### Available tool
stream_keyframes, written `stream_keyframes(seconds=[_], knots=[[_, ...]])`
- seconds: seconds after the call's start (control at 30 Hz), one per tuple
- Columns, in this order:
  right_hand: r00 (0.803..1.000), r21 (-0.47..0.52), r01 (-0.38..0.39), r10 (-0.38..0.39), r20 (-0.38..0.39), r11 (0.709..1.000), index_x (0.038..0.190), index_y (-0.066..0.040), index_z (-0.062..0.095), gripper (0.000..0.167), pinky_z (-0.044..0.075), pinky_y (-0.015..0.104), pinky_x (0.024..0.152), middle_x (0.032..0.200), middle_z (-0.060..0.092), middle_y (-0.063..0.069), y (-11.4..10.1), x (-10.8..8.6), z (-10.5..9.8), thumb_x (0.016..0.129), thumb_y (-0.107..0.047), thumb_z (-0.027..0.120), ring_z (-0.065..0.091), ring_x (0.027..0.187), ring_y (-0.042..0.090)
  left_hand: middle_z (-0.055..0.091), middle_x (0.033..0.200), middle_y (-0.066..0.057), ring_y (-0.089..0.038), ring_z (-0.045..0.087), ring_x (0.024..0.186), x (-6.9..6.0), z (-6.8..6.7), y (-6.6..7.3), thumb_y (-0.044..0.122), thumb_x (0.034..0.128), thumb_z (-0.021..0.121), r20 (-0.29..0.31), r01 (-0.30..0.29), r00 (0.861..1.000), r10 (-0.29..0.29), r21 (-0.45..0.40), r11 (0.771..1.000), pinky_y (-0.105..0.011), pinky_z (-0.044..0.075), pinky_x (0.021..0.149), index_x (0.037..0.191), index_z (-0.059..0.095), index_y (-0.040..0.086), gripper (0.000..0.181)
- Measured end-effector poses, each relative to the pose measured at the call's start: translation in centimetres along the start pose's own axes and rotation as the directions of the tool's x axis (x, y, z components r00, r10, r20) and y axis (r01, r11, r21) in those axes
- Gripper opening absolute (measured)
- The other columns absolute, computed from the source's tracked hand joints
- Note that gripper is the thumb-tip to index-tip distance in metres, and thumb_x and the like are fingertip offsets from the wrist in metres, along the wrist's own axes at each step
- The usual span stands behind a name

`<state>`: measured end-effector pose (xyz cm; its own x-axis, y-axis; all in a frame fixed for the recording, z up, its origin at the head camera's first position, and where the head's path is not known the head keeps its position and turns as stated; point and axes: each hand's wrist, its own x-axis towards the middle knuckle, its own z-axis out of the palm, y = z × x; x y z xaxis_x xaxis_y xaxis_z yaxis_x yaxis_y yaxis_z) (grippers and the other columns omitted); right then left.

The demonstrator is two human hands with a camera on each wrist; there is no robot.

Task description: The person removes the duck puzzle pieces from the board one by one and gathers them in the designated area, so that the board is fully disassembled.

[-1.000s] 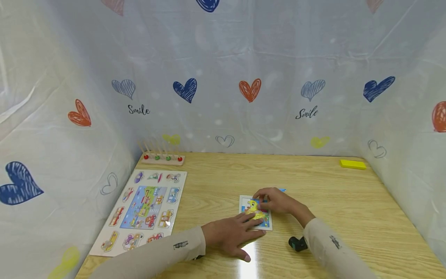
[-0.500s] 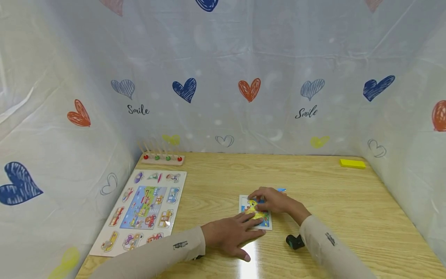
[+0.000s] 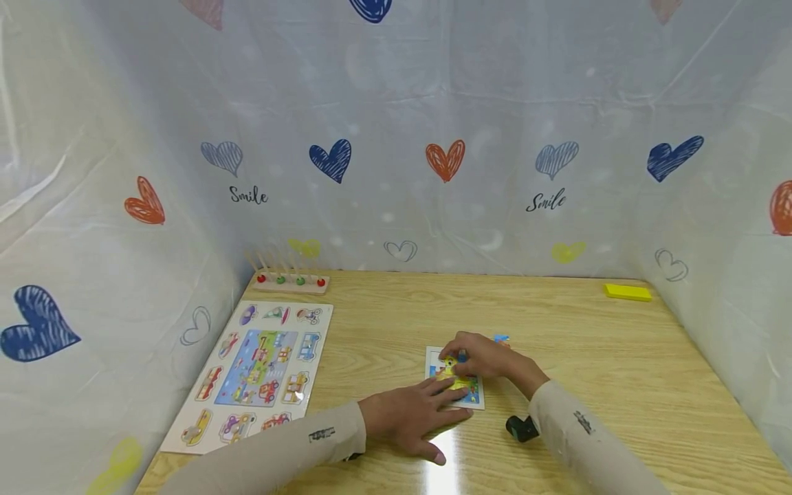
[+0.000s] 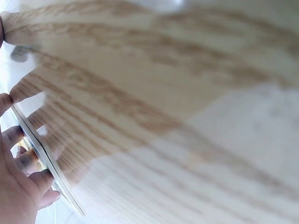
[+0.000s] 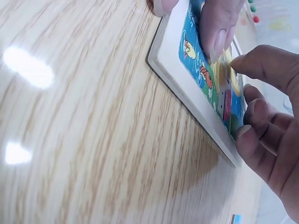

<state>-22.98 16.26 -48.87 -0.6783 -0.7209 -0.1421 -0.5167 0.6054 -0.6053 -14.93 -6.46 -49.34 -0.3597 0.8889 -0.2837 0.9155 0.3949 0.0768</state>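
A small white-bordered picture puzzle point(image 3: 478, 404) with a yellow figure lies on the table. My left hand point(image 3: 411, 416) rests over its lower left part with fingers spread, thumb off to the side. From the upper right, my right hand point(image 3: 485, 354) reaches in with bent fingers, thumb and index finger at the yellow piece point(image 3: 449, 362). In the right wrist view the thumb of my right hand point(image 5: 280, 154) touches yellow on the puzzle point(image 5: 170, 70), its other fingers curling at the far edge. The left wrist view shows my left hand point(image 4: 16, 177) on the board's edge point(image 4: 65, 186).
A blue piece point(image 3: 502, 339) lies behind my right wrist. To the left is a large vehicle puzzle board point(image 3: 207, 426), with a peg stand point(image 3: 291, 287) behind it. A yellow block point(image 3: 628, 292) lies back right, and a dark object point(image 3: 521, 429) sits by my right sleeve.
My right hand has shifted slightly left over the puzzle, and more of the blue piece behind it shows. My left hand stays in place.
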Motion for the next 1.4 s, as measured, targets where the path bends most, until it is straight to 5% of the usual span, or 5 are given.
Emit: stream_keyframes(seconds=[0.47,0.93,1.4], knots=[[0.999,0.022,-0.017,0.018,-0.046,1.000,0.115,-0.015,0.071,0.028,0.041,0.031,0.075,0.110,0.055,0.006,-0.16,0.07,0.15,0.088,-0.007,0.070,0.046,0.082,0.015,0.003,0.171,0.003,-0.026,0.007,0.157,-0.02,-0.29,-0.01,0.072,0.0972,0.036,0.016,-0.004,1.000,0.004,-0.029,1.000,-0.040,0.018,0.126,0.162,0.013,0.034,0.079],[0.998,0.027,-0.036,0.037,-0.058,0.999,0.123,-0.009,0.068,0.035,0.041,0.027,0.069,0.103,0.057,0.004,-0.26,0.04,0.02,0.087,-0.008,0.070,0.047,0.078,0.014,0.002,0.171,0.005,-0.025,0.006,0.157,-0.03,-0.43,0.04,0.073,0.0970,0.035,0.033,0.003,0.999,-0.002,-0.025,1.000,-0.039,0.019,0.125,0.162,0.011,0.035,0.079],[0.998,0.106,-0.020,0.026,-0.053,0.994,0.124,-0.009,0.065,0.031,0.049,0.025,0.073,0.107,0.059,0.006,0.36,-0.17,0.01,0.094,-0.015,0.072,0.055,0.077,0.011,0.002,0.171,0.004,-0.025,0.006,0.157,-0.03,-0.32,-0.07,0.073,0.0972,0.033,0.022,-0.007,1.000,0.007,-0.002,1.000,-0.039,0.014,0.126,0.162,0.010,0.035,0.079]])
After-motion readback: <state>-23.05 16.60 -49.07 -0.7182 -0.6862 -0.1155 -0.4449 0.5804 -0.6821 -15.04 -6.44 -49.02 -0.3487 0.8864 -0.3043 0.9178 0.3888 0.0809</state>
